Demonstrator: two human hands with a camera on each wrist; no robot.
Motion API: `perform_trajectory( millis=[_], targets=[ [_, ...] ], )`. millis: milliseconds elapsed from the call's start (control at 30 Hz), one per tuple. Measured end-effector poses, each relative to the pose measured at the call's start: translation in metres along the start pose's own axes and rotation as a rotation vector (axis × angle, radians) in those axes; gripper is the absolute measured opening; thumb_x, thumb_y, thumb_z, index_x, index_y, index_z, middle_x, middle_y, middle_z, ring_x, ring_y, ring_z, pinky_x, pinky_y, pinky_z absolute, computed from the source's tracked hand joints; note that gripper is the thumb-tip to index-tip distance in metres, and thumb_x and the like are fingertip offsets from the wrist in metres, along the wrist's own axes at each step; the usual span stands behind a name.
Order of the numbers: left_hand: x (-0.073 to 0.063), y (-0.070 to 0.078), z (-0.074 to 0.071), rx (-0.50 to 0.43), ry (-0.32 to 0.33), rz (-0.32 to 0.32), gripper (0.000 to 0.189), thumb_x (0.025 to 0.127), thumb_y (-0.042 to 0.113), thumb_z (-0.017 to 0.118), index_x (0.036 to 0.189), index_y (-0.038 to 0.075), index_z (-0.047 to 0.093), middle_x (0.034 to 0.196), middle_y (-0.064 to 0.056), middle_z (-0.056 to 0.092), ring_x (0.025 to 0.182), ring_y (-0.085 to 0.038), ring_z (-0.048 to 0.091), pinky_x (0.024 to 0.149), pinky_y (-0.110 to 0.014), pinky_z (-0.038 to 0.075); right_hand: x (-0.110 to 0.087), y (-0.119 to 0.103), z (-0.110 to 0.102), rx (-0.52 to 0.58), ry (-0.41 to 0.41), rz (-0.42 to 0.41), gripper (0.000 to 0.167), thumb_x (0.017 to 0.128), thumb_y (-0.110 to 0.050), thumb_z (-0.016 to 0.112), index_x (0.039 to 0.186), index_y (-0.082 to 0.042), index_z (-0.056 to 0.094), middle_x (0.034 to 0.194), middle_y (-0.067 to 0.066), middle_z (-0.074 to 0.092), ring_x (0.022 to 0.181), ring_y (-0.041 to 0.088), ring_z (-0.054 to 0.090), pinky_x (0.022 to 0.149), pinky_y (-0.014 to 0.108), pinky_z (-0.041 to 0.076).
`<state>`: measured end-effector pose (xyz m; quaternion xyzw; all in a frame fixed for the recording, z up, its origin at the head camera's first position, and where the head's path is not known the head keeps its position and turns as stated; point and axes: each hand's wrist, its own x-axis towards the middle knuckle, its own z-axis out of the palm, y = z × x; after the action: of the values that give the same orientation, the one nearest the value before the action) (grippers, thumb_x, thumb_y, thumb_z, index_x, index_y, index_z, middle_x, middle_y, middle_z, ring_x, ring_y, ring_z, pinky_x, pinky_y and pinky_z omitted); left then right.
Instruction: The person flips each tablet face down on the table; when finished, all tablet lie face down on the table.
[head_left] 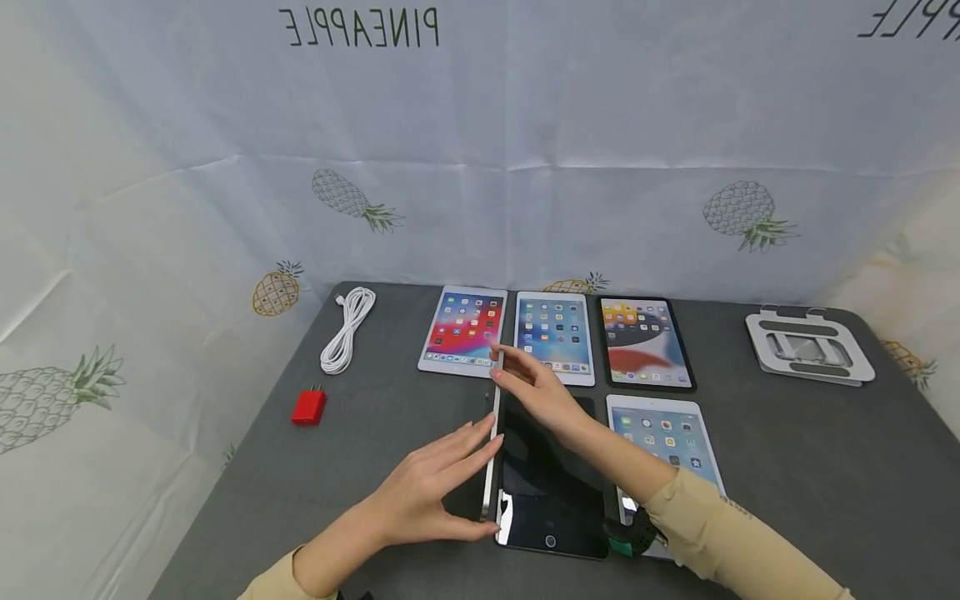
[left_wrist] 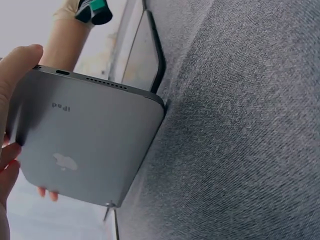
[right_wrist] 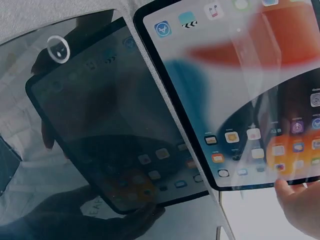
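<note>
Left hand (head_left: pixel 435 479) and right hand (head_left: pixel 540 390), both seemingly clamped, hold up the tablet (left_wrist: pixel 92 135) between them; next move needs even support.

- Counter (head_left: pixel 420 492), dark gray fabric surface
- Center-left: coiled white cable (head_left: pixel 348 329), red charger (head_left: pixel 308 407) below
- Center: lit tablets, red-screened (head_left: pixel 467 325), blue-screened (head_left: pixel 553 329), black-bezeled (head_left: pixel 647 342)
- Lower center: dark-screen tablet (head_left: pixel 547 487); upright tablet (left_wrist: pixel 90 125) on edge beside it
- Right of those: white-bezeled tablet (head_left: pixel 667 429)
- Far right: silver stand (head_left: pixel 810 367)
</note>
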<state>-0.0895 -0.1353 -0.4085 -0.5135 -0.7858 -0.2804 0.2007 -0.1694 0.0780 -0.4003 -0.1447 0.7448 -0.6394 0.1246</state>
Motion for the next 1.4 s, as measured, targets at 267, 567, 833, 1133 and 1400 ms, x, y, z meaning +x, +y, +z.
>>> perform_trajectory(
  millis=[267,567,833,1133,1400],
  targets=[
    [0.002,-0.003,-0.001,0.060,-0.009,0.103,0.085,0.072,0.040,0.084,0.139,-0.002,0.052,0.146,-0.019,0.045,0.129,-0.029,0.051,0.102,-0.038,0.043,0.002,0.004,0.002,0.089,-0.024,-0.052,0.046,0.099,-0.018,0.056,0.142,-0.006,0.046,0.143,0.012,0.048,0.137,0.030,0.039,0.107,0.049,0.038],
    [0.001,-0.011,-0.001,0.172,0.000,0.181,0.083,0.066,0.045,0.084,0.134,0.004,0.058,0.141,-0.017,0.052,0.126,-0.029,0.053,0.100,-0.043,0.046,0.006,0.017,0.006,0.065,-0.012,-0.019,0.050,0.099,-0.019,0.056,0.146,-0.006,0.044,0.148,0.012,0.044,0.137,0.030,0.039,0.109,0.050,0.034],
    [-0.015,-0.024,0.007,0.181,-0.127,0.148,0.072,0.071,0.052,0.079,0.128,0.012,0.065,0.137,-0.008,0.057,0.125,-0.021,0.054,0.100,-0.039,0.047,0.007,0.028,0.008,-0.054,0.037,0.058,0.052,0.093,-0.014,0.063,0.142,-0.004,0.049,0.138,0.017,0.053,0.123,0.031,0.051,0.103,0.050,0.042],
    [-0.036,-0.038,0.013,0.231,-0.245,0.161,0.066,0.077,0.055,0.074,0.127,0.012,0.067,0.131,-0.004,0.062,0.122,-0.017,0.056,0.100,-0.039,0.046,0.017,0.045,0.008,-0.370,-0.009,0.022,0.043,0.091,-0.011,0.060,0.133,-0.003,0.058,0.122,0.014,0.064,0.108,0.027,0.061,0.091,0.045,0.050],
    [-0.043,-0.041,0.013,0.203,-0.311,0.082,0.066,0.077,0.058,0.074,0.128,0.017,0.067,0.134,-0.001,0.060,0.126,-0.015,0.053,0.101,-0.038,0.045,0.026,0.045,0.006,-0.658,-0.077,-0.248,0.036,0.087,-0.005,0.057,0.120,0.007,0.064,0.110,0.018,0.069,0.094,0.029,0.060,0.092,0.047,0.043]
  ],
)
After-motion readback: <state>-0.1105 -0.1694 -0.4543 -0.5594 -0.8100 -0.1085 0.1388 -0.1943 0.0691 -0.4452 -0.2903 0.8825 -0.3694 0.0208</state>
